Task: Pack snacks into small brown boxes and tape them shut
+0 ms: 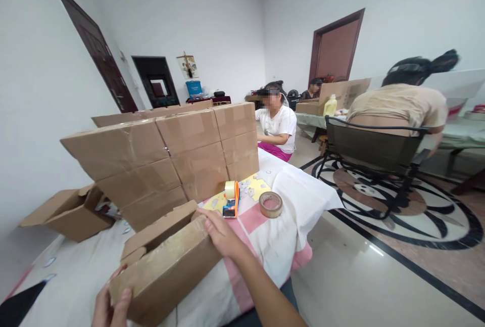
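A brown cardboard box (170,266) rests tilted on the cloth-covered table in front of me, its flaps standing up on the far side. My left hand (111,301) grips its near left corner, thumb on the near side and fingers going behind the edge. At the opposite end my right hand (220,233) is wrapped over the right corner, with the fingertips on the top edge. Just beyond that hand lie an orange and blue tape dispenser (231,205) and a roll of brown tape (270,204).
Stacked closed cartons (193,145) form a wall behind the box. An open carton (76,213) sits at the left. Beyond the stack sits a person in a white shirt (282,122); another sits on a folding chair (375,147) at the right. White cloth (303,180) hangs over the table's edge.
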Motion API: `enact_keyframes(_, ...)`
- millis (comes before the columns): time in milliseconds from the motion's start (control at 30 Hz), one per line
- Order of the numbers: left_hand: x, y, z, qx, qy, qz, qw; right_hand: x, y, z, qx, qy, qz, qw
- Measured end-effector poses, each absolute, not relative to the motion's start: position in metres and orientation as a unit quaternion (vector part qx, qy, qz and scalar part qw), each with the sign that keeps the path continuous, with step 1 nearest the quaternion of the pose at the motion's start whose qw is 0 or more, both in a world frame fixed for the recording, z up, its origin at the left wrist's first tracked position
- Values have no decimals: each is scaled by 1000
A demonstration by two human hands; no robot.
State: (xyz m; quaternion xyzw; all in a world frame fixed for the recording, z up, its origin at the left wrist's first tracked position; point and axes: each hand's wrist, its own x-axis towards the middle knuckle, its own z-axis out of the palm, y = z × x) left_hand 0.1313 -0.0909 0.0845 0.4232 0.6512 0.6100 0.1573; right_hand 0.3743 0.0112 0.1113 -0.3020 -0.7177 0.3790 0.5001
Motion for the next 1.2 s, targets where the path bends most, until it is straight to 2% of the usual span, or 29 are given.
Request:
enact_keyframes(133, 130, -79, 91, 361, 585, 682, 251, 365, 30, 107, -315, -604, 482, 551)
enact_keyframes(267, 128, -72, 104, 368, 538, 689, 318, 351, 48, 112, -277, -536, 580, 546)
enact_keyframes(433, 124, -66, 108, 390, 523, 703, 281, 343, 52, 107, -198, -486, 556, 645)
enact_keyframes(500, 123, -65, 106, 403, 515, 704, 275, 343, 52, 101, -194, -478, 548, 658)
enact_keyframes(800, 116, -66, 88, 466, 510, 686, 228, 339, 72, 90, -206, -503, 611, 575)
enact_keyframes(900, 108, -67, 87, 528, 536, 641, 152, 340, 67, 94, -178, -530, 565, 606)
enact_keyframes(1033, 97, -73, 95, 655, 593, 467, -46, 342, 57, 93, -181, -550, 534, 616)
enact_keyframes(1100, 94, -76, 102, 692, 591, 393, -132, 347, 58, 89, -219, -540, 505, 636)
enact_keyframes(1200, 95, -81, 110, 707, 595, 326, -200, 364, 76, 79, -358, -457, 417, 699)
